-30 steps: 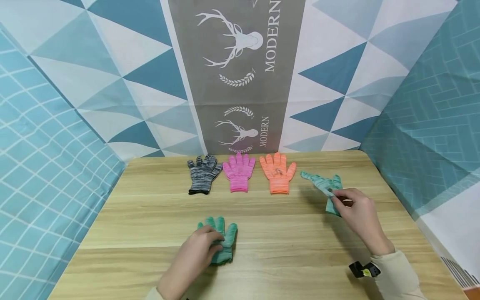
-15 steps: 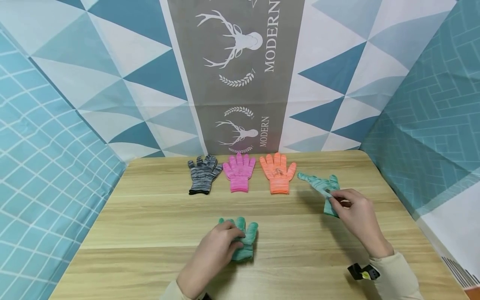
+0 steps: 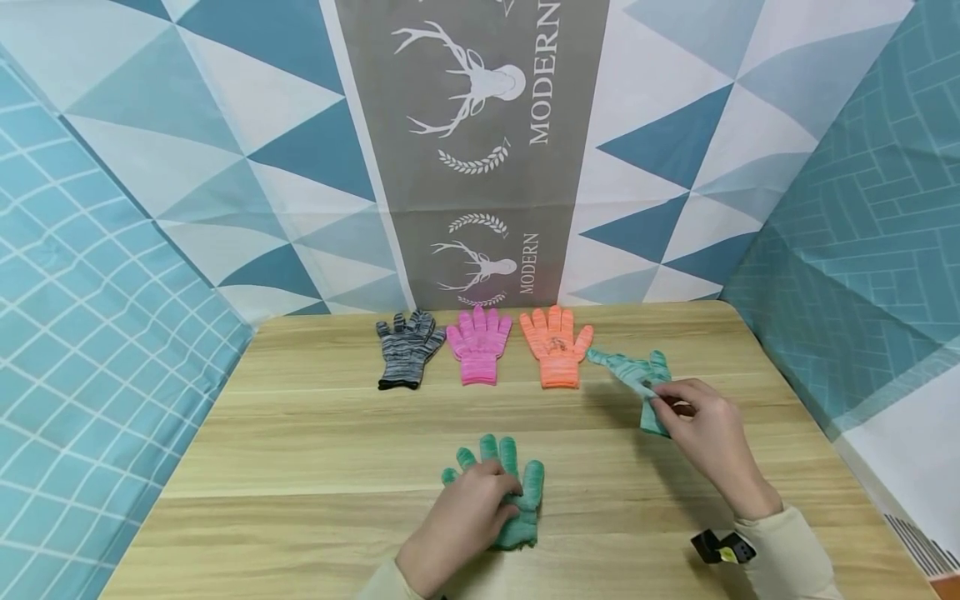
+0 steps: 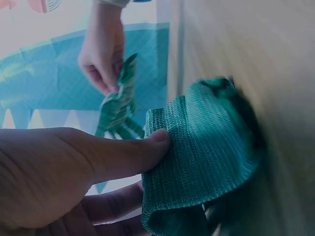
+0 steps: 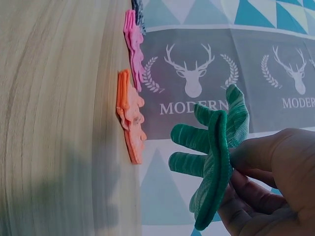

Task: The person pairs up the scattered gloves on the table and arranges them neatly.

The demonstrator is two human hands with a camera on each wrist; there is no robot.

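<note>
In the head view my left hand (image 3: 465, 508) pinches a green knitted glove (image 3: 531, 493) low over the front middle of the table. The left wrist view shows my thumb pressed on that glove's cuff (image 4: 182, 157), with other fingers behind it. Whether the glove touches the wood I cannot tell. My right hand (image 3: 708, 429) pinches a second green glove (image 3: 633, 371) between thumb and fingers, held up off the table at the right. From the right wrist view this glove (image 5: 211, 157) hangs with its fingers spread toward the back wall.
Along the table's back edge lie a grey-black glove (image 3: 405, 350), a pink glove (image 3: 478, 346) and an orange glove (image 3: 557, 346), fingers pointing to the back. The wooden table (image 3: 315, 450) meets patterned cloth walls (image 3: 480, 125) behind and on both sides.
My left hand has carried its green glove to the right across the front of the table. My right hand has shifted slightly left with its glove, closer to the orange one.
</note>
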